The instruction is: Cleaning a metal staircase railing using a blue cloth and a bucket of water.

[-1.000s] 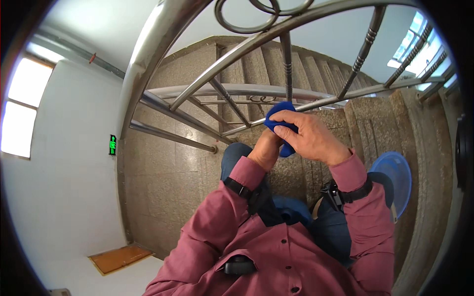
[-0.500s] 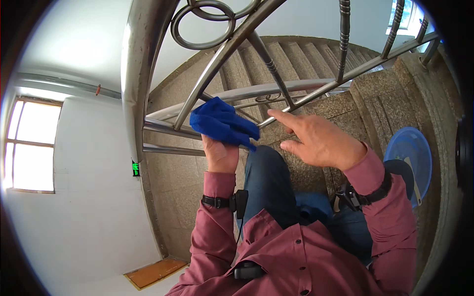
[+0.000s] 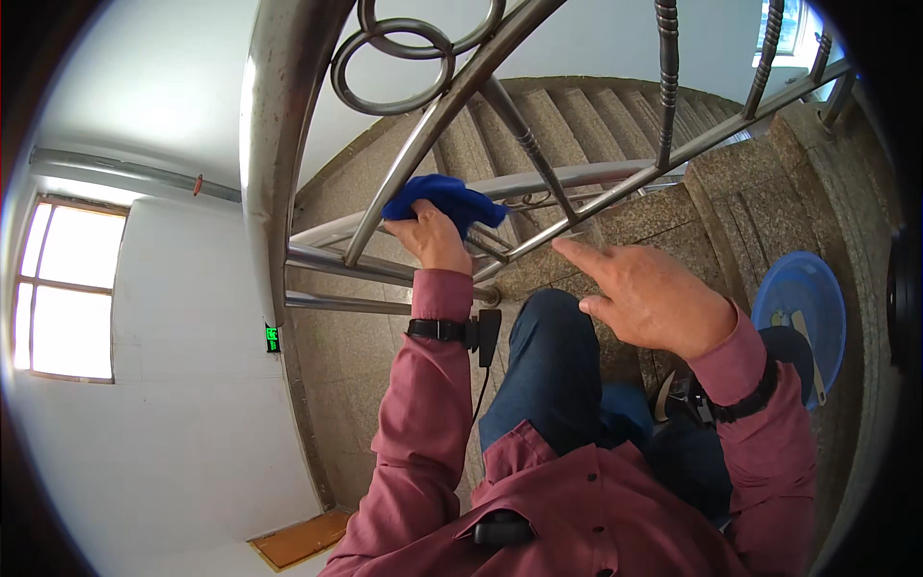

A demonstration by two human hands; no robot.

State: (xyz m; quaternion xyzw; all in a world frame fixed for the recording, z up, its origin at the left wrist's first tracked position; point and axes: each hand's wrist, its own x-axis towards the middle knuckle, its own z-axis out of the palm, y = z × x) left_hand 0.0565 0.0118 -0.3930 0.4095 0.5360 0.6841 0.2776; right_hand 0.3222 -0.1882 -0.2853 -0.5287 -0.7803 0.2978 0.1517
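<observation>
A crumpled blue cloth (image 3: pixel 454 202) is gripped in my left hand (image 3: pixel 435 240), whose fingers are closed around it. The cloth lies against a slanted metal bar (image 3: pixel 415 159) of the stair railing, above its lower rails. My right hand (image 3: pixel 661 296) hovers over the stone steps with the index finger stretched out and the thumb apart. Nothing is in that hand. Closest to its fingertip is the lower metal rail (image 3: pixel 596 207), which it does not appear to touch.
A translucent blue basin (image 3: pixel 784 279) with a light-handled tool (image 3: pixel 812 370) in it stands to my right, near my bent knee. Interlocked metal rings (image 3: pixel 394 67) and a thick handrail post (image 3: pixel 274 173) rise ahead. Stone stairs (image 3: pixel 567 125) descend beyond the railing.
My left hand has moved up and forward with the cloth, and its back now shows. The right hand has shifted slightly right and nearer to me, still pointing.
</observation>
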